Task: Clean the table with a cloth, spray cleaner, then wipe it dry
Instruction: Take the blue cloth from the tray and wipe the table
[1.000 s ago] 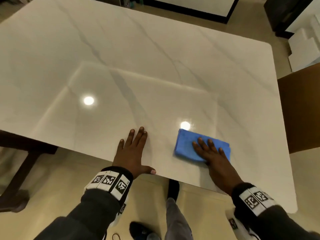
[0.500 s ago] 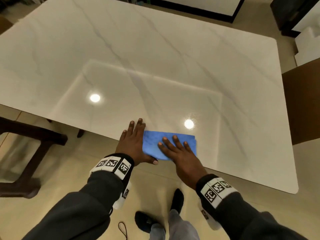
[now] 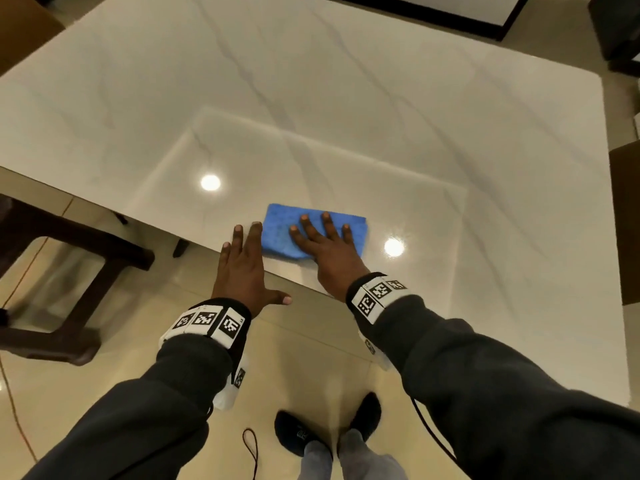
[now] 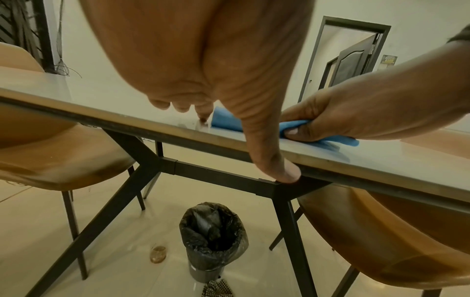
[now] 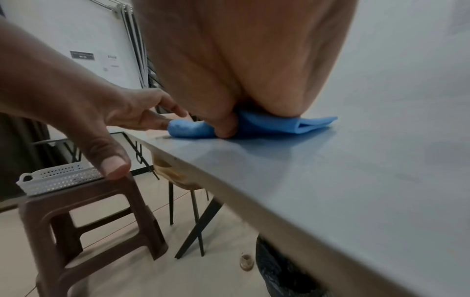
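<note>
- There, the right hand lay flat on the cloth, fingers spread and straight, the thumb pressed onto its near edge.
- The left hand was open too, fingers straight, their tips on the bench at its near edge, just left of the cloth; the thumb stuck out past the edge, over the floor.
- The cloth was blue and folded, lying flat on the bench near the front edge; the fold showed at its right end in the right wrist view.
- Both wrists wore marker bands.
- Below the bench stood a bin lined with a black bag.
- A brown stool to the left carried a white basket.
</note>
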